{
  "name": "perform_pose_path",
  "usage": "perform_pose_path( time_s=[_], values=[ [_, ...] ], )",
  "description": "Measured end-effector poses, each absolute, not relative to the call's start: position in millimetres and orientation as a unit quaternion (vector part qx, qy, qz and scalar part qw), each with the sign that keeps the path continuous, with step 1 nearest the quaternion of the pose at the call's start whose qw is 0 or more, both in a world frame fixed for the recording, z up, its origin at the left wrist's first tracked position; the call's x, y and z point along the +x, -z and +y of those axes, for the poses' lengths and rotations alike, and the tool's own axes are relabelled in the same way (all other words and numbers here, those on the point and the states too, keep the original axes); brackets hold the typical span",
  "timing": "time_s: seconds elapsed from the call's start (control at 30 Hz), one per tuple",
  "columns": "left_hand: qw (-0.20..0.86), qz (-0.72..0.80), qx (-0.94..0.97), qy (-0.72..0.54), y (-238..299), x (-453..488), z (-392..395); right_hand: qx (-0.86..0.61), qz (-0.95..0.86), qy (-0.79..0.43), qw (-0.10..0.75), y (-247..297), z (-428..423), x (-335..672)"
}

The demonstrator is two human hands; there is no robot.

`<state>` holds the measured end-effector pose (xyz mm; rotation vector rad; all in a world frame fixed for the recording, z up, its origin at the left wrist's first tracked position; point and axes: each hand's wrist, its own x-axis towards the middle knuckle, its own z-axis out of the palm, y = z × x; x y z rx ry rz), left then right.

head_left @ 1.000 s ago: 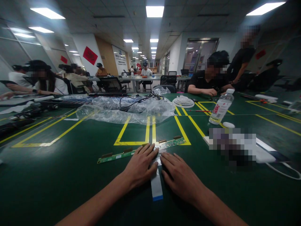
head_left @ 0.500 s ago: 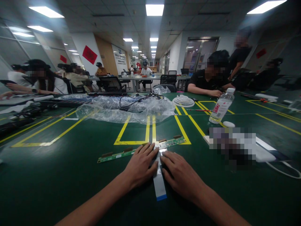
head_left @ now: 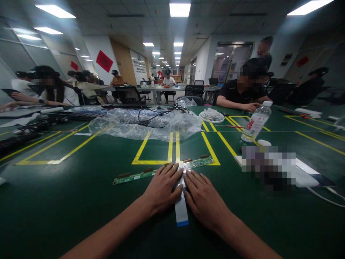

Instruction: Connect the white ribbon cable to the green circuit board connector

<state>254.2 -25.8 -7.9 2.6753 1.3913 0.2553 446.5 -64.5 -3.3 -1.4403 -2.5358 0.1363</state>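
Note:
A long, narrow green circuit board (head_left: 137,176) lies slantwise on the table, its right end farther from me. From its middle a white flat ribbon cable (head_left: 181,208) with a blue end strip runs toward me. My left hand (head_left: 163,189) rests palm down, fingers stretched over the middle of the board and thumb at the cable's left edge. On the other side, my right hand (head_left: 203,196) lies with its fingers extended, the tips at the spot where cable and board meet. Both hands are open, and they cover part of that joint.
Clear plastic wrap (head_left: 151,126) with black cables (head_left: 161,116) lies beyond the board. To its right are a round white grille (head_left: 211,116), a bottle (head_left: 256,122) and a white cap (head_left: 264,143). A co-worker (head_left: 244,93) sits across the table at the right.
The right hand's fingers have shifted slightly and lie closer together at the cable. The cable's blue end sits a little farther left. The left hand has hardly moved.

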Motion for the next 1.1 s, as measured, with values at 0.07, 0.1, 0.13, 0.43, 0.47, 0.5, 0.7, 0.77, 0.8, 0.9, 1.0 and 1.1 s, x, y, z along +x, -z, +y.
perform_pose_path(
  time_s=[0.07, 0.1, 0.13, 0.43, 0.47, 0.5, 0.7, 0.77, 0.8, 0.9, 1.0, 1.1],
  values=[
    [0.056, 0.457, 0.884, -0.084, 8.1, 254.0, -25.5, -0.491, -0.863, -0.05, 0.109, 3.4, -64.0, 445.8],
    [0.057, 0.454, 0.885, -0.083, 7.8, 253.8, -25.5, -0.49, -0.863, -0.052, 0.11, 3.2, -63.5, 446.1],
    [0.058, 0.453, 0.886, -0.083, 7.4, 253.7, -25.5, -0.489, -0.863, -0.055, 0.111, 2.9, -62.7, 446.7],
    [0.072, 0.445, 0.89, -0.073, 2.8, 252.5, -26.7, -0.463, -0.876, -0.076, 0.11, 0.7, -54.6, 458.6],
    [0.073, 0.444, 0.89, -0.073, 3.2, 252.3, -26.4, -0.459, -0.878, -0.077, 0.11, 0.5, -53.8, 460.1],
    [0.072, 0.443, 0.89, -0.073, 3.6, 252.1, -26.0, -0.456, -0.88, -0.079, 0.11, 0.3, -53.0, 461.5],
    [0.074, 0.441, 0.892, -0.069, 3.9, 252.1, -26.1, -0.452, -0.881, -0.083, 0.11, 1.1, -50.1, 464.4],
    [0.075, 0.444, 0.89, -0.07, 3.0, 252.8, -27.2, -0.458, -0.878, -0.076, 0.114, 2.6, -50.8, 461.9],
    [0.076, 0.446, 0.889, -0.071, 2.6, 253.1, -27.8, -0.461, -0.877, -0.071, 0.115, 3.3, -51.4, 460.2],
    [0.078, 0.448, 0.888, -0.072, 2.0, 253.8, -28.8, -0.47, -0.873, -0.061, 0.113, 5.1, -53.4, 455.4],
    [0.08, 0.448, 0.888, -0.074, 2.7, 253.6, -28.4, -0.473, -0.871, -0.063, 0.114, 6.0, -53.8, 453.6],
    [0.081, 0.449, 0.887, -0.074, 3.5, 253.1, -27.5, -0.472, -0.866, -0.078, 0.142, 5.5, -51.7, 456.3]
  ],
)
